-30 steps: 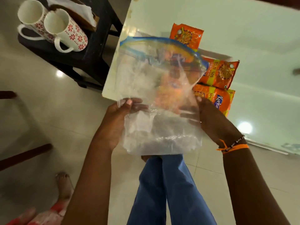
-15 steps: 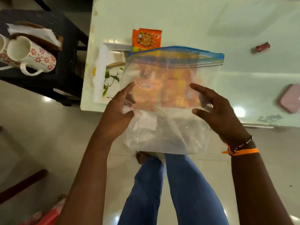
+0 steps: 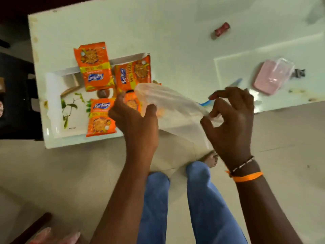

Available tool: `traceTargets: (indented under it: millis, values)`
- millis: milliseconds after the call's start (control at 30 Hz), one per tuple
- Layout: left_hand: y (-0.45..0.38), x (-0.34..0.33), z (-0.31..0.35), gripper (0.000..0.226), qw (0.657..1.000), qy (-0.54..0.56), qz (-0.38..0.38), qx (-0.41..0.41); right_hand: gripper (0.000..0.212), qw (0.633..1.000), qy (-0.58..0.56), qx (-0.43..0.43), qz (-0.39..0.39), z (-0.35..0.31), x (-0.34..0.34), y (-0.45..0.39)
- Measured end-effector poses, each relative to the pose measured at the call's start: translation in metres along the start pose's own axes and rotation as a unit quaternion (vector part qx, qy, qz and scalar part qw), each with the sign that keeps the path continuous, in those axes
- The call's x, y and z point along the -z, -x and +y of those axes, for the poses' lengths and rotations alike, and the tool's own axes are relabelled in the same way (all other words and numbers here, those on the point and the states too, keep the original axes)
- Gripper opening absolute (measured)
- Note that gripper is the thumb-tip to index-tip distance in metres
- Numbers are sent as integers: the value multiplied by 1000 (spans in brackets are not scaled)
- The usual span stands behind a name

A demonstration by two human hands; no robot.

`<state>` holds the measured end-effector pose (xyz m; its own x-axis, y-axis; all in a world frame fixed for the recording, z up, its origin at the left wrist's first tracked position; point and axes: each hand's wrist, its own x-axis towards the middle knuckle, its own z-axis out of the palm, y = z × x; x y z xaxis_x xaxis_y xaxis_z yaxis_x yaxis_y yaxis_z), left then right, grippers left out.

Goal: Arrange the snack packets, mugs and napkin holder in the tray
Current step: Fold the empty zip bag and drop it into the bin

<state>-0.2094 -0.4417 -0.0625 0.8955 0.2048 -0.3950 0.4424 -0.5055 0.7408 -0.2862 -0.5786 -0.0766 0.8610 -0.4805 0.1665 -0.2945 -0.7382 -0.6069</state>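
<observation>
Meanwhile both hands, left [image 3: 135,120] and right [image 3: 230,120], grip a clear bag [image 3: 168,104] beside the tray's [image 3: 52,95] snack packets [image 3: 94,66].

White tray [image 3: 52,103], leaf-printed, lies flat at the table's near left corner. Three orange snack packets are fully visible: one [image 3: 94,66] overhangs the far rim, one [image 3: 133,73] lies beside it, one [image 3: 101,118] rests at the near rim.

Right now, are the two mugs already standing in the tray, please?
No, the tray holds only orange snack packets, and no mug stands anywhere in it.
</observation>
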Motion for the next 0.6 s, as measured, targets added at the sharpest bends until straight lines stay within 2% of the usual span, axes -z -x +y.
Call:
traceTargets:
  millis: [33,100,133,200,300,333,400,467,533,600]
  values:
    - [13,-17,10,77,994,60,-80,51,14,1000,16,11,24,9,7,3]
    - [37,-48,28,96,941,158,-235,183,16,998,36,34,49,26,19,12]
    - [44,-63,34,97,920,174,-271,222,18,997,35,46,49,34,26,16]
    - [50,-95,39,84,914,202,-261,234,19,997,33,59,25,51,44,22]
    - [58,-143,49,69,922,216,-248,206,20,999,12,41,-31,84,84,22]
    - [60,-156,51,65,920,219,-267,186,24,999,-10,15,-33,94,96,18]
    - [65,-181,59,61,901,243,-320,162,25,997,-44,-61,11,121,123,6]
    - [69,-202,69,63,878,257,-374,150,27,986,-26,-160,50,152,142,-10]
    - [75,-217,79,62,853,257,-431,143,52,957,-59,-282,-29,184,153,-24]
    - [81,-231,90,55,834,248,-473,142,62,895,-193,-374,-146,212,160,-35]
